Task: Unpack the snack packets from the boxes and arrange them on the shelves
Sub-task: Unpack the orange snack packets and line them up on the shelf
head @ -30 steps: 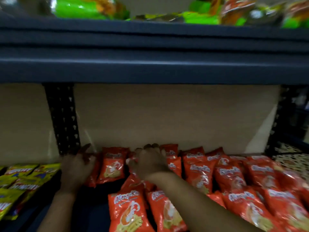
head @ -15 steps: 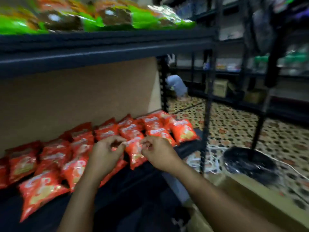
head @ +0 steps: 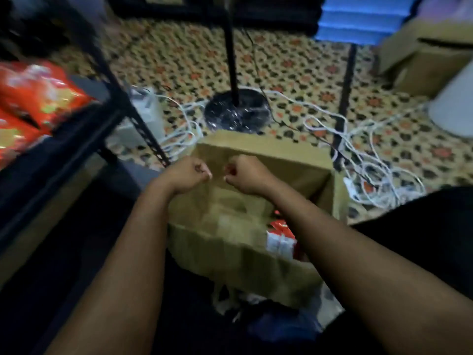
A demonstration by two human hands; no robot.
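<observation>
Brown cardboard fills the middle of my view: an open box (head: 258, 160) sits on the patterned floor (head: 294, 62), its flaps spread, and through the gap on its right side I can see red and white snack packets (head: 280, 235) lying inside. Both of my hands are out over the box, close together but not touching. My left hand (head: 188, 175) has its fingers (head: 202, 170) curled into a loose fist, and as far as I can see it holds nothing. My right hand (head: 245, 176) is curled the same way; there is a small red spot by its fingertips, but the picture is too blurred for me to tell whether it pinches something.

To my left stands the dark metal shelf (head: 64, 139), with more red snack packets (head: 33, 96) lying on it near its right end, well apart from the box. Beyond the box, white cables (head: 358, 139) tangle across the floor around a round black stand base (head: 236, 112) with a thin black pole rising from it. A second cardboard box (head: 425, 55) sits at the far right, and something blue and ribbed (head: 358, 19) shows at the top edge. The whole view is smeared with motion.
</observation>
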